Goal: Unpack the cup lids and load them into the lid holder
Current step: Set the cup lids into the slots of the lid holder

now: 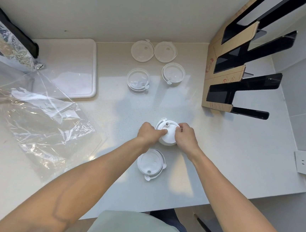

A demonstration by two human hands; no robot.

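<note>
Midway, by the look of it: on the pale bench [237, 160] the empty plastic wrapper [43, 117] lies discarded, the black lid holder [243, 86] appears unloaded, and five lid stacks [138, 79] wait loose, while left hand [149, 133] and right hand [184, 136] pinch a sixth stack of cup lids [167, 133] near the bench's centre.

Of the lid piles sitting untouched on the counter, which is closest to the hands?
The lid stack just below the left hand and right hand, nearest the person. The other four free piles sit far off by the wall.
</note>
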